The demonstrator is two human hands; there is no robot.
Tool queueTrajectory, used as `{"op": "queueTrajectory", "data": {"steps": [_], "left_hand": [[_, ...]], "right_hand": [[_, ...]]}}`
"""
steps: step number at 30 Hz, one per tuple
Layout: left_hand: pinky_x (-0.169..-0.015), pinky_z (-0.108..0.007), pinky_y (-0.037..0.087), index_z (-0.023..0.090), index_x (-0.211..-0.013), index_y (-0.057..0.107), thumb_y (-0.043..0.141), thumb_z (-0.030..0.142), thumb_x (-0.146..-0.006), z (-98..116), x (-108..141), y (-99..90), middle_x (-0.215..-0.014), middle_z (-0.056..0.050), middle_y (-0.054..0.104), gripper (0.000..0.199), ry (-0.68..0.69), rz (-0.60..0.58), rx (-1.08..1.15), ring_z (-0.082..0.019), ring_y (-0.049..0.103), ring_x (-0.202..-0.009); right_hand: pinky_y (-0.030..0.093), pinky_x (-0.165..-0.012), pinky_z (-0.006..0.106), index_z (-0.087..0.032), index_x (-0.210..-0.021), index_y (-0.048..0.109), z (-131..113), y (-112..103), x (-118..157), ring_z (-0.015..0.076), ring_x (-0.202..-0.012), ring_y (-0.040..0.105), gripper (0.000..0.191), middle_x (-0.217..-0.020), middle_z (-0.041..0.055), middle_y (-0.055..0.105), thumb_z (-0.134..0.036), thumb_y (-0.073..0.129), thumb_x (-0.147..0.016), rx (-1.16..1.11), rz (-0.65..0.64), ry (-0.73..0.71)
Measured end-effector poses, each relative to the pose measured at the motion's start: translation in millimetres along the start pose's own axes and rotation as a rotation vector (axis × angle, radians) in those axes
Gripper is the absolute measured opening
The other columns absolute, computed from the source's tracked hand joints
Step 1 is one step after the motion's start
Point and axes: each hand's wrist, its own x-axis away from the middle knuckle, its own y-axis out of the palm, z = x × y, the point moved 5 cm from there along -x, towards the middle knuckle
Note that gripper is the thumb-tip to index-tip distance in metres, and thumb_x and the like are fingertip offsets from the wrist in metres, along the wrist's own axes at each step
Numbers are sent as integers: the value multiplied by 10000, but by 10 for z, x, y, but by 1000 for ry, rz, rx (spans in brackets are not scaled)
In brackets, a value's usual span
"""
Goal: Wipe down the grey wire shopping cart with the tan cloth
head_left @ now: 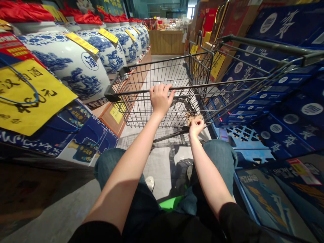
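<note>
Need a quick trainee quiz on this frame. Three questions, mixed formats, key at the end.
1. Open: what is the right hand holding?
2. Multiple choice: what covers the tops of the blue-and-white jars?
A) clear film
B) red cloth
C) wooden lids
3. True or false: both hands are on the top rail of the cart.

Key:
1. A crumpled tan cloth.
2. B.
3. False; only the left hand is on that rail, while the right hand is lower down.
</note>
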Motion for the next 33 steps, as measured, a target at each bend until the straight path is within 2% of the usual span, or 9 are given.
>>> {"op": "queueTrajectory", "data": {"steps": [2,4,7,13,20,24,28,30,33], "left_hand": [[-1151,-547,368,257,-1218,695,504,422,-1050,-7,-7,1,-1185,-117,734,303,1,5,0,-359,600,-1234],[-1151,-543,370,260,-1224,695,502,427,-1050,-12,-10,-3,-1185,-117,735,309,4,7,1,-358,599,-1240],[-1150,-549,371,261,-1236,693,493,434,-1051,-11,-6,-10,-1196,-122,732,323,4,3,0,-362,595,-1255],[-1165,-563,364,258,-1245,687,473,456,-1056,-4,6,5,-1197,-128,731,347,-5,-14,24,-372,580,-1282],[-1182,-578,343,281,-1261,687,485,457,-1046,-16,-7,1,-1230,-126,722,344,-30,-33,43,-381,570,-1309],[-1174,-581,352,278,-1254,687,478,470,-1041,-19,-2,-17,-1211,-133,729,355,-15,-10,63,-385,573,-1293],[-1175,-556,356,282,-1233,687,483,466,-1038,-19,6,-14,-1196,-121,737,336,-14,0,50,-368,571,-1282],[-1178,-563,346,278,-1224,691,490,457,-1035,-18,2,-6,-1208,-124,733,328,-25,-8,61,-370,569,-1282],[-1178,-577,339,272,-1222,693,504,453,-1028,-18,-10,-4,-1210,-130,730,326,-30,-3,84,-376,565,-1286]], "right_hand": [[590,-875,373,-153,-893,669,7,37,35,173,-880,645,222,-929,11,677,-304,825,-846,16,10,3],[554,-807,323,-199,-705,523,13,7,20,134,-739,544,301,-734,-56,545,-203,820,-756,17,62,19],[505,-747,291,-250,-746,394,6,-176,-95,117,-693,456,302,-724,-78,432,-173,682,-794,7,226,60],[480,-767,292,-279,-812,284,-56,-509,-359,137,-746,430,292,-792,-52,364,-233,569,-850,5,487,64],[514,-816,320,-259,-732,363,69,-365,-268,139,-733,459,320,-730,-70,408,-134,653,-677,79,300,88],[530,-838,336,-247,-799,429,-17,-464,-252,153,-769,515,270,-800,-49,482,-138,657,-704,61,331,90],[517,-976,371,-219,-951,558,-247,-656,-458,205,-980,596,174,-996,30,589,-188,628,-794,93,414,-65],[515,-989,384,-213,-906,590,-227,-672,-499,217,-989,601,148,-984,39,601,-171,625,-769,115,425,-49],[539,-905,381,-213,-736,557,-18,-565,-394,206,-860,589,143,-826,3,580,-117,632,-661,94,372,96]]}}
